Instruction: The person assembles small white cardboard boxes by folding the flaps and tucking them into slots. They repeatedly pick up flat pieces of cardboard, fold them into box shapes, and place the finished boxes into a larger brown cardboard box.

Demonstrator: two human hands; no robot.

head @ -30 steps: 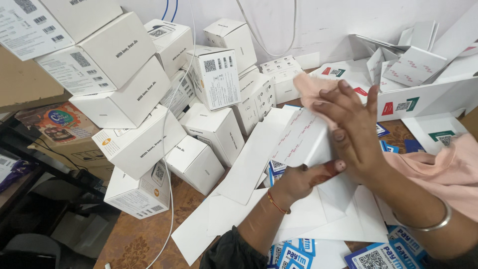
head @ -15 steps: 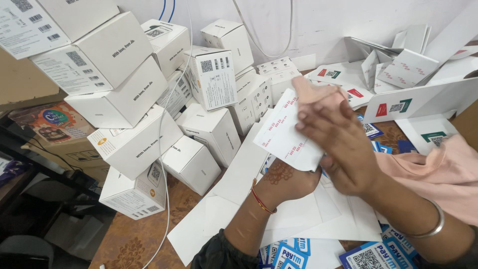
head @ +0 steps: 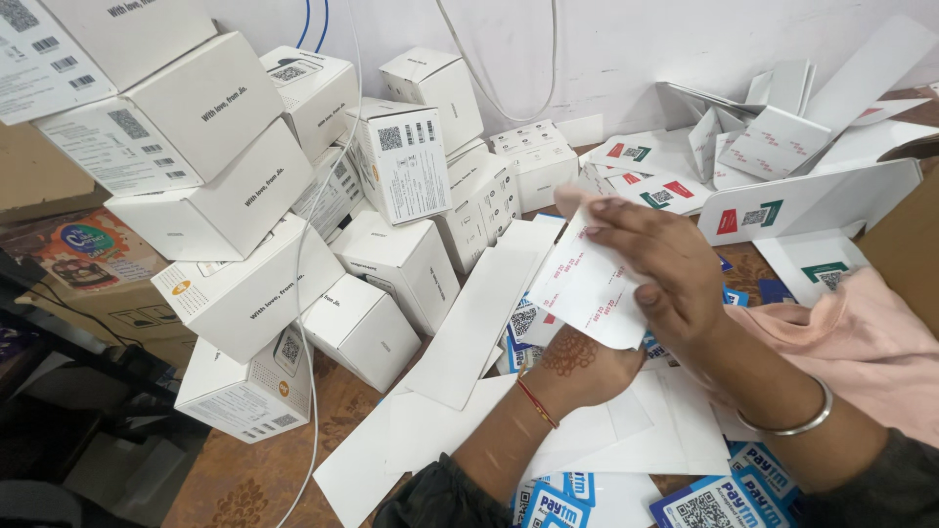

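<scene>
A flat white carton blank (head: 590, 286) with small red print is held up above the desk (head: 245, 479), just in front of the piled white boxes (head: 245, 225). The right hand (head: 665, 269) pinches its upper edge, fingers clenched over it; the left hand (head: 577, 367) supports it from beneath, though its grip is mostly hidden behind the sheet and probably closed on the lower edge. This looks like the folding step, the blank still flat. Shaping it calls for creasing along the scored lines. More flat blanks (head: 469, 323) lie under the hands, blue printed cards (head: 704, 504) nearer the body.
</scene>
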